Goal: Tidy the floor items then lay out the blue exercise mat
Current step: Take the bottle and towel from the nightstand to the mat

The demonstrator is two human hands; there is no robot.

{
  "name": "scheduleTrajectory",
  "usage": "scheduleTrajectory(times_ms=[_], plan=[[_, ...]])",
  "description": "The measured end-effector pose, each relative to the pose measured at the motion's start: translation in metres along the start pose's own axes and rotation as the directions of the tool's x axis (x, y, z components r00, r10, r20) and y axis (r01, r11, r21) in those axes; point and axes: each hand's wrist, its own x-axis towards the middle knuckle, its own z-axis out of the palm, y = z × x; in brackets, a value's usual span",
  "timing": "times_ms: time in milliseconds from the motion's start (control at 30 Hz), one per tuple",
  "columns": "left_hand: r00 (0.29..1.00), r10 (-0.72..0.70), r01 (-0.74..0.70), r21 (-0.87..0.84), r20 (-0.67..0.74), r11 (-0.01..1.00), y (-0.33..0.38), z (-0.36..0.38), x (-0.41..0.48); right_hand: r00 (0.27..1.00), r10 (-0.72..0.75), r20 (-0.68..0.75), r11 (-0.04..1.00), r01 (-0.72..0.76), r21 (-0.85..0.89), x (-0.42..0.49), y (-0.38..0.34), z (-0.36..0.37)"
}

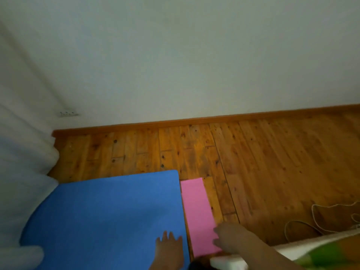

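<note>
The blue exercise mat (pixel 109 215) lies spread flat on the wooden floor at the lower left, its left part partly under a white curtain. My left hand (pixel 169 250) rests flat on the mat near its right edge, fingers straight and spread. A narrow pink mat (pixel 196 207) lies lengthwise right beside the blue mat's right edge. My right hand (pixel 229 238) reaches in from the right and grips the pink mat's near right edge, with curled fingers over it. The picture is blurred.
A white curtain (pixel 23 168) hangs down to the floor on the left. A white cord (pixel 315 217) lies looped on the boards at the right. White and green bedding (pixel 321 250) fills the bottom right corner. Bare floorboards (pixel 253 162) run to the skirting board.
</note>
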Motion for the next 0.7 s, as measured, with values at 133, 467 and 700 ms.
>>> scheduleTrajectory(times_ms=[133,467,700], plan=[[0.969,0.044,-0.028,0.067,-0.242,0.997,-0.015,-0.141,-0.151,0.964,-0.046,-0.262,0.998,0.034,-0.049,-0.143,-0.028,-0.092],[0.603,-0.019,0.075,0.033,-0.798,0.997,-0.04,-0.385,-0.558,0.49,-0.252,-0.834,0.968,0.141,-0.209,-0.469,-0.129,-0.323],[0.203,-0.19,0.26,-0.134,-0.961,0.956,-0.083,-0.359,-0.809,0.084,-0.507,-0.858,0.842,0.263,-0.472,-0.664,-0.246,-0.359]])
